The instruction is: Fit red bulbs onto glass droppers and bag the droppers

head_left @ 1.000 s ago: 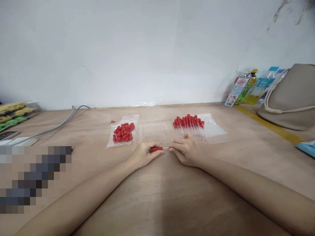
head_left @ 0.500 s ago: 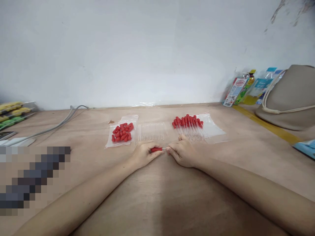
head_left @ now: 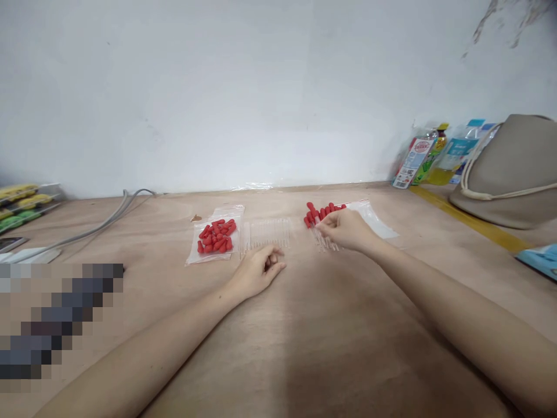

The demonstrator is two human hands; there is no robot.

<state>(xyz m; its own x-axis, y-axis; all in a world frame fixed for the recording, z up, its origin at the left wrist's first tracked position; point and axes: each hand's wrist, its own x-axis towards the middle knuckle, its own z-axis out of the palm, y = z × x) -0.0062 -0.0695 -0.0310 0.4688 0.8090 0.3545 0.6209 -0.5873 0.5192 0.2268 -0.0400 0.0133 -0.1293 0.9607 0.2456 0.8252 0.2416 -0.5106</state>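
Observation:
My left hand (head_left: 259, 270) rests on the table with nothing in it, its thumb and loosely curled fingers apart. Just beyond it lies a row of clear glass dropper tubes (head_left: 270, 232) without bulbs. To its left, several loose red rubber bulbs (head_left: 216, 237) sit on a clear plastic bag (head_left: 194, 251). My right hand (head_left: 346, 229) pinches a glass dropper (head_left: 316, 218) with a red bulb, over the left end of a pile of red-bulbed droppers (head_left: 333, 208). These lie on another plastic bag (head_left: 379, 223); the hand hides part of them.
A carton (head_left: 413, 164), drink bottles (head_left: 450, 154) and a beige hat (head_left: 509, 171) stand at the right by the wall. A grey cable (head_left: 104, 220) runs across the left side, near yellow and green packs (head_left: 24, 203). A blue packet (head_left: 539, 264) lies at the right edge.
My right hand has moved right and away from me to the dropper pile, carrying the dropper. My left hand has let go of its red bulb and stayed nearly in place.

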